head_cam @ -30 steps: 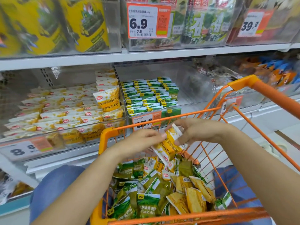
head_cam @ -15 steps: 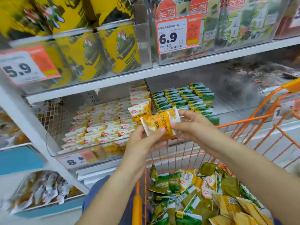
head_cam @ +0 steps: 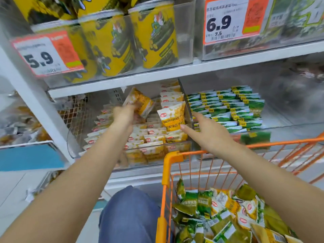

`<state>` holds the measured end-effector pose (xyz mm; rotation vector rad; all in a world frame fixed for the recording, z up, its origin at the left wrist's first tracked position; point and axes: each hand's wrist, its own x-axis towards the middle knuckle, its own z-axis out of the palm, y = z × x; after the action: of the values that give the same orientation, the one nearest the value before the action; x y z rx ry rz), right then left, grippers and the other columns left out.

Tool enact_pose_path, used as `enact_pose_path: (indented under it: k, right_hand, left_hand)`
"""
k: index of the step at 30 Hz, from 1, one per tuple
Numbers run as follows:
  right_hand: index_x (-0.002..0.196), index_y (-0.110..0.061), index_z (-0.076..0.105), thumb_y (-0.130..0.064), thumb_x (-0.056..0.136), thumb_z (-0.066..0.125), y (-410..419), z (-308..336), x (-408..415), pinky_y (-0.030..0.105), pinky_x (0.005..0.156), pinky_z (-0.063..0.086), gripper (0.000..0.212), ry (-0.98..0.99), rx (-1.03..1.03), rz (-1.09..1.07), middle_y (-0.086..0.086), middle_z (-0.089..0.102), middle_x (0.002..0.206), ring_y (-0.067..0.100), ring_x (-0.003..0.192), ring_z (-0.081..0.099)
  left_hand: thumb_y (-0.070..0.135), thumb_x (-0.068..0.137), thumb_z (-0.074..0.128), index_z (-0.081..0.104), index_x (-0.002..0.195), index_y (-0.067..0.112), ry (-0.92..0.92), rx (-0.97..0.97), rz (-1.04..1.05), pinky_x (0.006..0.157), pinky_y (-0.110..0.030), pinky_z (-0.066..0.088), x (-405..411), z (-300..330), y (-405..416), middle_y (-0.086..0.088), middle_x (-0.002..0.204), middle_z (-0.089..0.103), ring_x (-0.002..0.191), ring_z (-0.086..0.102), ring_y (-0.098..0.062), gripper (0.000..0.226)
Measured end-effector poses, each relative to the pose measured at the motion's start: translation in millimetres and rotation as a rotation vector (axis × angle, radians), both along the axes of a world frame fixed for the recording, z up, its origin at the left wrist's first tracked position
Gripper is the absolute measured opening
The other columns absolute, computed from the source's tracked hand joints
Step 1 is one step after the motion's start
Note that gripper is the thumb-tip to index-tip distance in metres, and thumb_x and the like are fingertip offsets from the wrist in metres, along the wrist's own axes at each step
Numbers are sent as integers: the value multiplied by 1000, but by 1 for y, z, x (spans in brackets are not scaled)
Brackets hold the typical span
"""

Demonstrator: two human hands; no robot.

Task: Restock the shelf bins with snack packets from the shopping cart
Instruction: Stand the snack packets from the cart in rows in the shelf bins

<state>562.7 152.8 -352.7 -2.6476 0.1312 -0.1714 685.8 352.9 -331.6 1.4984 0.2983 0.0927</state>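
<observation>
Yellow packet (head_cam: 138, 102), pinched in our left hand (head_cam: 123, 114), goes flat behind the upright packet (head_cam: 172, 118) (right hand (head_cam: 205, 132) fingers spread, empty).

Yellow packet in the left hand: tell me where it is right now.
In the head view, the yellow packet is held up by the left hand above the bin of yellow packets, just left of the upright packet by the clear divider.

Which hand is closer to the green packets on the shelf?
The right hand. Its open fingers reach beside the divider, at the edge of the green packets. The left hand holds a yellow packet over the yellow bin, farther left.
</observation>
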Motion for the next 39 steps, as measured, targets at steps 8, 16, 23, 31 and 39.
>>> enact_pose_path:
  k: [8,16,23,31,39]
  right_hand:
    - [149,-15,17,-49,100,23,5,-15,4,26,42,28,60,-88,-347,24,-8,38,62,15,54,40]
    - [149,-17,14,-49,100,20,1,-22,6,24,44,30,59,-135,-355,55,-10,36,65,15,61,44]
    - [150,-16,13,-46,101,22,3,-21,6,23,43,28,59,-118,-356,44,-10,37,64,13,58,41]
    - [149,-19,27,-57,96,32,-10,-9,1,33,72,44,66,-86,34,123,4,64,99,25,96,62]
    - [67,-22,53,-41,93,42,-85,-1,-70,28,50,34,34,-578,-91,216,-10,42,53,17,51,46]
  left_hand:
    - [12,86,66,57,107,17,-132,446,-37,96,-35,48,81,-2,-26,-15,126,60,114,58,-28,24]
    - [20,80,73,63,107,5,-146,485,79,89,-38,55,123,-15,-44,-11,109,68,101,64,-25,33]
    - [28,89,67,70,83,10,-164,540,-27,69,-20,47,115,-24,-36,-6,90,70,81,65,-16,20]
    - [17,92,55,56,121,6,-188,613,18,90,-28,42,76,-10,-41,-11,122,61,117,55,-30,31]
    - [9,85,56,63,87,30,-669,478,-532,75,-18,47,-116,-2,-56,12,86,66,83,61,-1,22]
